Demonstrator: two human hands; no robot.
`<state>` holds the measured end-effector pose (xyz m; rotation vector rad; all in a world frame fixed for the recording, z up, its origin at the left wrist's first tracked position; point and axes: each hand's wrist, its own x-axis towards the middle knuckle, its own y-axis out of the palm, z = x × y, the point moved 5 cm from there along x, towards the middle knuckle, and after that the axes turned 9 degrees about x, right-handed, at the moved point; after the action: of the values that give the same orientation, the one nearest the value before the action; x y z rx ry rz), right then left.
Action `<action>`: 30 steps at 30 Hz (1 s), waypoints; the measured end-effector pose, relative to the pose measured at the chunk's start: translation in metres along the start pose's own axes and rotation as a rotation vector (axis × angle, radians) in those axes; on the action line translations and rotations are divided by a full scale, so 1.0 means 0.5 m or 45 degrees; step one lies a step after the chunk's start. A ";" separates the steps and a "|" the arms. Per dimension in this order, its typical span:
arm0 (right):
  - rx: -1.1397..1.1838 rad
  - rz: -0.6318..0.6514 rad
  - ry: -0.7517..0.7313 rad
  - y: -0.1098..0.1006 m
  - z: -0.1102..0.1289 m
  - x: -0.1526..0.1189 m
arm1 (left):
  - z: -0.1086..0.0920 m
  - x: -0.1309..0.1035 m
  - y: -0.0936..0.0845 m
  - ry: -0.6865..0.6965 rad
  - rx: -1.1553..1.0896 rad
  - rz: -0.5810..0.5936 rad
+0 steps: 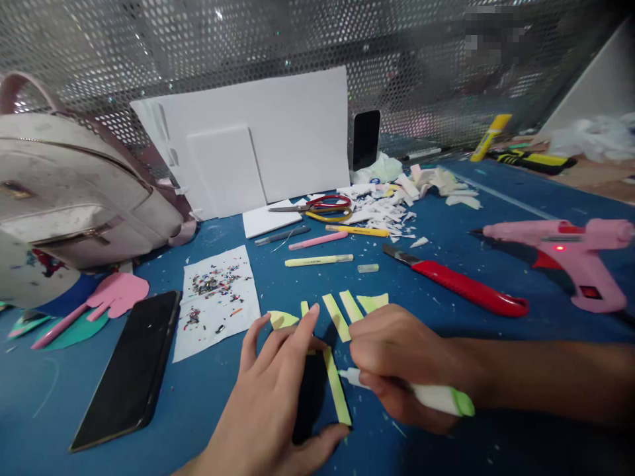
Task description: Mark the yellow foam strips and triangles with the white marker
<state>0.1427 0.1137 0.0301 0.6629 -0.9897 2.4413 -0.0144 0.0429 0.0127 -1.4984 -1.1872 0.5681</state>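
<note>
My right hand (397,363) is wrapped round a marker (436,398) with a white body and a light green end. Its tip lies close beside a narrow yellow-green strip (337,387); whether they touch I cannot tell. My left hand (272,383) pins that strip on the blue table, thumb at the lower end and a finger at the upper one, the other fingers spread. Beyond the hands lie two more yellow-green strips (336,317), a pale green triangular piece (373,302) and a rounded yellow-green piece (282,319), partly behind my left fingers.
A red utility knife (466,285) and a pink glue gun (560,248) with a lit red light lie right. Scissors (327,208), several pens and white scraps (380,208) are farther back. Left are a phone (129,370), a bead-covered sheet (218,301) and a backpack (84,178).
</note>
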 end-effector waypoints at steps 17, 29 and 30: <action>0.072 0.093 -0.144 0.018 0.025 -0.002 | -0.003 0.001 -0.007 0.022 -0.022 -0.006; 0.211 0.101 -0.012 0.016 0.016 0.003 | -0.001 0.002 -0.006 0.011 -0.017 -0.002; 0.242 0.112 -0.016 0.019 0.016 0.003 | -0.001 0.002 -0.007 0.011 -0.015 0.000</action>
<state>0.1385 0.1021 0.0314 0.7119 -0.8138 2.6348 -0.0148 0.0430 0.0162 -1.5098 -1.1859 0.5552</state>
